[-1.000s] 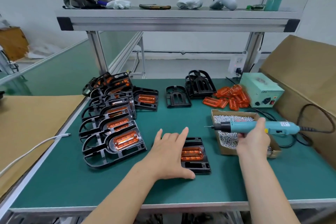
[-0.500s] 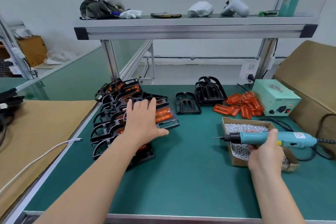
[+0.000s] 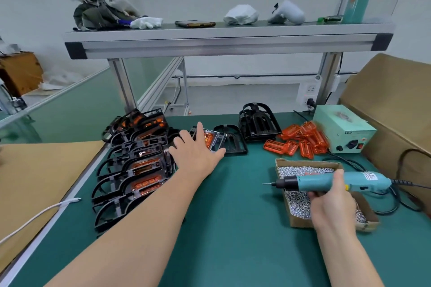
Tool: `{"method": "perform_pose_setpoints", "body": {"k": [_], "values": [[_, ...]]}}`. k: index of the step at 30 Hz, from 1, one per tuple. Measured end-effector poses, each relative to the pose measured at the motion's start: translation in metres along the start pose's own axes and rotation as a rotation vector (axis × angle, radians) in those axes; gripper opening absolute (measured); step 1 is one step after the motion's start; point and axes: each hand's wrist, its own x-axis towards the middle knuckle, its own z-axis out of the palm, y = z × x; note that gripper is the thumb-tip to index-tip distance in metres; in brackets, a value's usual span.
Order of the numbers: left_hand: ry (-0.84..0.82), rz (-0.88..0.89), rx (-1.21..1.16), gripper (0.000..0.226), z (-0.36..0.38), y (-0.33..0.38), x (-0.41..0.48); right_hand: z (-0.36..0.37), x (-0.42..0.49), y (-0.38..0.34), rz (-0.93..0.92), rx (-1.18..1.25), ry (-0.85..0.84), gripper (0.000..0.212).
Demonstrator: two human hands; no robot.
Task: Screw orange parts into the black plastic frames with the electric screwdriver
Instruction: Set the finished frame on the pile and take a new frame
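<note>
Our left hand (image 3: 196, 155) reaches out to 11 o'clock, arm straight, fingers flat and spread on a black frame (image 3: 214, 141) with orange inside | our right hand (image 3: 331, 202) at 4 o'clock wraps round the electric screwdriver (image 3: 326, 182), tip pointing to 9 o'clock, over the screw box (image 3: 300, 221) | loose orange parts (image 3: 303, 141) lie at 1 o'clock on the bench (image 3: 233, 216)

left hand (image 3: 196, 154) outstretched flat, right hand (image 3: 331, 205) gripping

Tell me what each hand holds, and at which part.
The right hand grips the electric screwdriver round the middle of its teal body. The left hand grips nothing: its straight fingers rest on an assembled frame.
</note>
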Motion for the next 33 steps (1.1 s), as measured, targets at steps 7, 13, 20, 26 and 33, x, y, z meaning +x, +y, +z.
{"method": "perform_pose_setpoints", "body": {"k": [7, 13, 20, 26, 33], "values": [[0.025, -0.049, 0.051, 0.102, 0.028, 0.004, 0.011, 0.007, 0.004, 0.000, -0.036, -0.172, -0.060, 0.033], [0.077, -0.057, 0.025, 0.098, 0.044, -0.009, 0.022, 0.004, 0.007, 0.001, -0.048, -0.152, -0.103, 0.031], [0.074, -0.006, 0.087, 0.086, 0.043, -0.012, 0.037, 0.005, 0.004, 0.000, -0.061, -0.132, -0.141, 0.031], [0.126, 0.038, 0.099, 0.085, 0.047, -0.010, 0.031, 0.005, 0.005, -0.001, -0.037, -0.100, -0.119, 0.030], [0.124, 0.106, 0.151, 0.090, 0.045, 0.002, 0.031, 0.008, 0.001, -0.004, -0.050, -0.081, -0.103, 0.026]]}}
